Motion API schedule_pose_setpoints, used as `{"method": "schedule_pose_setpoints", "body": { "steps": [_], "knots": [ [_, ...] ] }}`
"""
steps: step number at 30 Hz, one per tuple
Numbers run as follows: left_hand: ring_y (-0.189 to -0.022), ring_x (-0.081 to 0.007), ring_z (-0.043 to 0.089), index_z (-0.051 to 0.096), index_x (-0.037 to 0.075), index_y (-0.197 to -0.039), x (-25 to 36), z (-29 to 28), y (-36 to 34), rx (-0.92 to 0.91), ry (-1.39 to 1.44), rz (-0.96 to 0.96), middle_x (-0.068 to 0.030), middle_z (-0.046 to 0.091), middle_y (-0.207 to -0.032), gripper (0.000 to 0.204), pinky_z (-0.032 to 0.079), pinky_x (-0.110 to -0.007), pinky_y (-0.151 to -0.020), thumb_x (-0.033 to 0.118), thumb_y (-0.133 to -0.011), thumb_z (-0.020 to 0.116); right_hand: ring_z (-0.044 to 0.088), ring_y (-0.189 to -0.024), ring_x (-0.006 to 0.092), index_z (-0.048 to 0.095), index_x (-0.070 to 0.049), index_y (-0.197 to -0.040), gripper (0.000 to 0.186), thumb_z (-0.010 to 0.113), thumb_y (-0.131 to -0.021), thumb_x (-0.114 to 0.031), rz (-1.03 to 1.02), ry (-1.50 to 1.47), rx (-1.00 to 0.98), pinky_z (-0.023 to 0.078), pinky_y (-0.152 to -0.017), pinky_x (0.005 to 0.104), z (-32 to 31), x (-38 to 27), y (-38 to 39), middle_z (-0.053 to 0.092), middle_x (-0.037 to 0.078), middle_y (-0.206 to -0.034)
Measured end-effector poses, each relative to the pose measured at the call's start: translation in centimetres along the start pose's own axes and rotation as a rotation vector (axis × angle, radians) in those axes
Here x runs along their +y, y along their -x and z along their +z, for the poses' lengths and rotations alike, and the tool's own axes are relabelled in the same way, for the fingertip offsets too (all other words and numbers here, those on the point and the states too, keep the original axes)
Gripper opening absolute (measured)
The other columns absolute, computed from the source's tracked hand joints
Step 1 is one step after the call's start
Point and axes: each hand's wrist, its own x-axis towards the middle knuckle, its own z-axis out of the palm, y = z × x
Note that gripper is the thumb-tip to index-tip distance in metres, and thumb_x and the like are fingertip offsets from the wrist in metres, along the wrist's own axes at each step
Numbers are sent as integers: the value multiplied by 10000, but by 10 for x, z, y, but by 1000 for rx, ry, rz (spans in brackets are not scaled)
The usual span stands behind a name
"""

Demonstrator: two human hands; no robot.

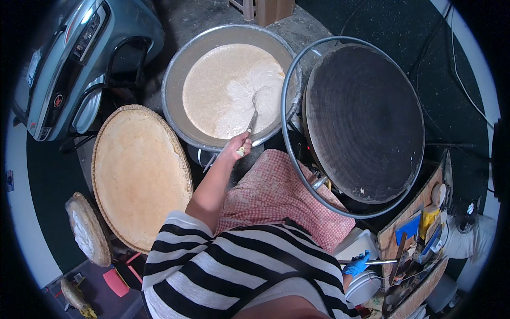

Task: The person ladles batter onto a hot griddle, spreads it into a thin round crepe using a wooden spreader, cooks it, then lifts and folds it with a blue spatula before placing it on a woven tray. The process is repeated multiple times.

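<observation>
Left hand (238, 147): bare, your fingers were clamped on the pale handle of a metal utensil (252, 122), which slanted into beige batter (210, 90) inside a wide metal basin (174, 64) ahead of you. The utensil's lower end was sunk and hidden; paler, ridged swirls lay around it. Right hand (357, 264): in a blue glove, low at your right side, your fingers were closed around a long metal bar (382, 261), near a white container (367, 243). A dark round griddle (364, 122), encircled by a grey ring (288, 101), stood right of the basin. Left of you lay a broad, round tan slab (141, 175) with a rough edge. A red-and-white checked cloth (271, 183) covered your lap.
</observation>
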Motion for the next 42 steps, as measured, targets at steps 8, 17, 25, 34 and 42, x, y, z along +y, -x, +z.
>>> {"method": "schedule_pose_setpoints", "body": {
  "steps": [8, 17, 25, 34, 42],
  "knots": [
    [-434, -54, 358, 427, 70, -1215, -13, -34, 24, -522, 310, -122, 17, 424, -648, 334, 309, -193, -376, 245, -931, 424, 351, -509, 73, 608, -131, -1027, 315, 534, -856, -385, 35, 7, -68, 306, -481, 231, 3, 2, -3, 425, -40, -640],
    [-419, -58, 391, 427, 41, -1217, 11, -6, 65, -439, 240, -43, -5, 467, -655, 348, 318, -200, -359, 223, -920, 447, 347, -454, 85, 613, -109, -913, 308, 557, -838, -402, -27, -13, -58, 283, -421, 244, -8, 23, -4, 409, -20, -601],
    [-441, -83, 415, 391, -49, -1222, 37, 5, 108, -423, 265, -39, -27, 460, -670, 390, 336, -216, -387, 209, -931, 402, 423, -533, 95, 619, -41, -979, 368, 547, -846, -376, -130, 52, -130, 344, -458, 236, 36, 22, 14, 522, 9, -698],
    [-435, -77, 388, 418, -39, -1183, 52, 40, 176, -365, 225, -12, -14, 451, -667, 362, 336, -236, -395, 217, -930, 394, 522, -606, 107, 603, -72, -1092, 321, 526, -879, -299, -249, -94, -342, 411, -480, 219, 128, -26, -42, 602, 12, -938],
    [-422, -65, 393, 384, -3, -1230, 41, 149, 242, -391, -51, 109, -22, 446, -666, 370, 321, -214, -359, 231, -943, 371, 557, -728, 120, 583, -27, -1111, 309, 556, -875, -224, -288, -162, -341, 434, -517, 225, 144, -22, -76, 612, 29, -952]
  ]
}}
